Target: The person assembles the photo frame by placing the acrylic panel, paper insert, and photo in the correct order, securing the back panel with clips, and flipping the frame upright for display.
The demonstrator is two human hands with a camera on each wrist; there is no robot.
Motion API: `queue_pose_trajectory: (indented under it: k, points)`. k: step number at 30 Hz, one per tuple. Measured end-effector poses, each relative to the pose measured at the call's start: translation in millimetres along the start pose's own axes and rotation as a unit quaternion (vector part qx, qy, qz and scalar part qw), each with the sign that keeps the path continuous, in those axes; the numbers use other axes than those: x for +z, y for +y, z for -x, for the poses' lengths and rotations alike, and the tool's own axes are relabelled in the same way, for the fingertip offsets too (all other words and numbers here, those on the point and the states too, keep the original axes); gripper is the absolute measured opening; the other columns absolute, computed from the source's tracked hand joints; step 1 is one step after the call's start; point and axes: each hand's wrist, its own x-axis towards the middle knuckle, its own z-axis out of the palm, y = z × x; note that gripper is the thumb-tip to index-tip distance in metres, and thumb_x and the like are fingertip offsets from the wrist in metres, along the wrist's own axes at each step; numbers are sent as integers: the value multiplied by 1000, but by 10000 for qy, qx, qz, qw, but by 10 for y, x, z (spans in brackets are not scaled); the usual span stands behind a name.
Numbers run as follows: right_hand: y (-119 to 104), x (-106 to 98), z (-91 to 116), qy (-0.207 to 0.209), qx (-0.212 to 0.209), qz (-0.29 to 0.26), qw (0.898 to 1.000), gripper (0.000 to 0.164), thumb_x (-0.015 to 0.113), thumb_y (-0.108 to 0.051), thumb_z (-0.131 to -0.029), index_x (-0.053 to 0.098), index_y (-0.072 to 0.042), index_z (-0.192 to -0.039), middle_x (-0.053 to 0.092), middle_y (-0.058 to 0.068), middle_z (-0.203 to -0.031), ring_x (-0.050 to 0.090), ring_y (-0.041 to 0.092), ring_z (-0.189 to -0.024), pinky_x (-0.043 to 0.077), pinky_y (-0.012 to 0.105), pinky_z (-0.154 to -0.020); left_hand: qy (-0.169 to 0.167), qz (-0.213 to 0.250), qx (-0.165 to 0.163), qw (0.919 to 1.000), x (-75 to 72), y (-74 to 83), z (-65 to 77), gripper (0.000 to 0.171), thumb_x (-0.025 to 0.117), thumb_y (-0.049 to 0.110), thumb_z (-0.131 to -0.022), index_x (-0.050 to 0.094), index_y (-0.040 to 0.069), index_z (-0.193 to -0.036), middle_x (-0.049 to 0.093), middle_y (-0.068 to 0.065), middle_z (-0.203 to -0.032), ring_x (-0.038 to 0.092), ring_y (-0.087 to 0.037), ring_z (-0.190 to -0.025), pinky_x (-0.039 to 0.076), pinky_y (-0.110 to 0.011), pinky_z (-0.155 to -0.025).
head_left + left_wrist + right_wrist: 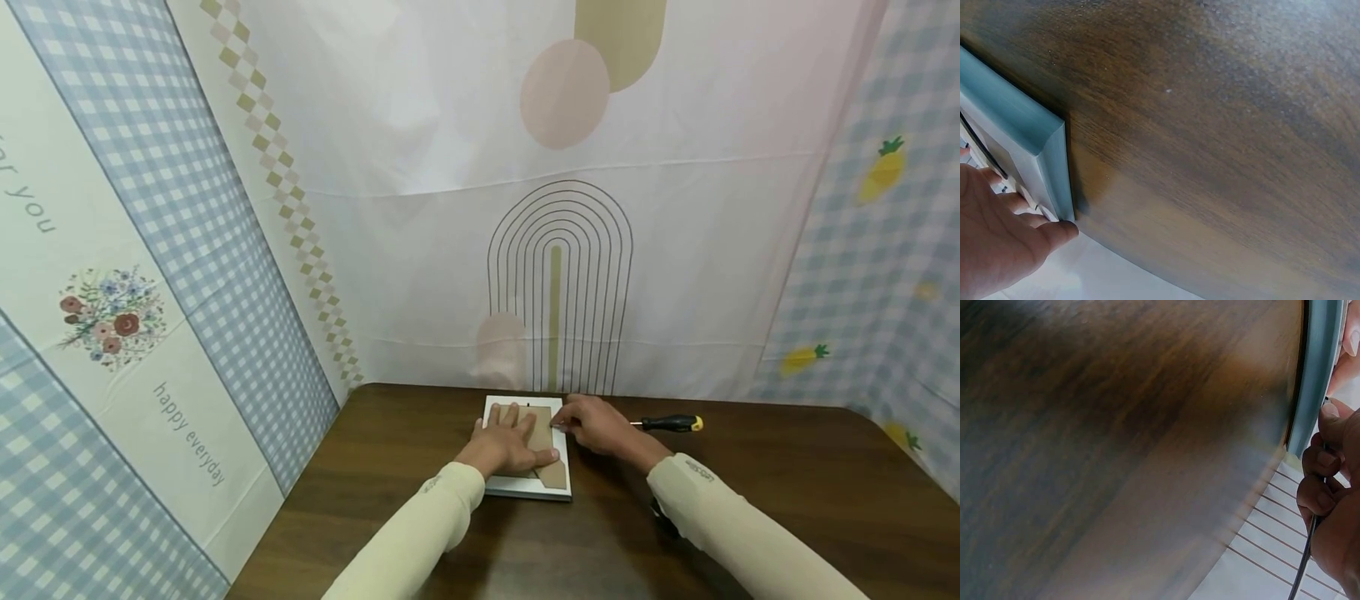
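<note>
A picture frame (564, 487) with white borders lies on the table, its brown backing board (538, 425) facing up. My left hand (510, 446) rests on the board with its fingers spread, pressing on it. In the left wrist view, one fingertip of the left hand (997, 231) reaches the frame's blue-grey side (1057, 165). At the frame's right edge, my right hand (596, 425) grips a screwdriver (671, 423) by its thin shaft. The black and yellow handle sticks out to the right. In the right wrist view, the shaft (1302, 569) passes between the curled fingers; its tip is near the frame's edge.
The dark wooden table (375, 475) extends to both sides and in front of the frame. A white printed curtain (420, 275) hangs behind its far edge. Checked cloth (225, 208) hangs on the left, and more on the right.
</note>
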Motion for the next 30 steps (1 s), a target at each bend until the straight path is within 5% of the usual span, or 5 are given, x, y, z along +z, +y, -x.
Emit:
queue_pose_trajectory:
  k: [7, 19, 30]
  points:
    - [10, 9, -46, -5, -145, 87, 9999, 30, 71, 9, -94, 89, -11, -107, 70, -4, -91, 64, 10, -82, 62, 29, -75, -6, 183, 12, 9998, -109, 53, 141, 100, 48, 90, -101, 30, 31, -180, 15, -6, -192, 6, -41, -179, 18, -66, -146]
    - [-43, -66, -156, -324, -422, 676, 9963, 28, 70, 11, -92, 80, -14, -85, 45, -6, -78, 32, 7, -70, 29, 21, -62, 4, 76, 38, 10000, 164, -136, -276, 106, 45, 99, -95, 28, 38, -180, 12, -3, -192, 2, -40, -179, 15, -68, -146]
    - [-198, -157, -248, -666, -411, 1377, 9874, 18, 81, -1, -95, 88, -17, -91, 67, -1, -86, 66, 18, -77, 58, 31, -62, -65, 192, 15, 9998, 60, -51, -108, 103, 46, 96, -97, 26, 38, -180, 10, -2, -192, 0, -41, -179, 12, -68, -146]
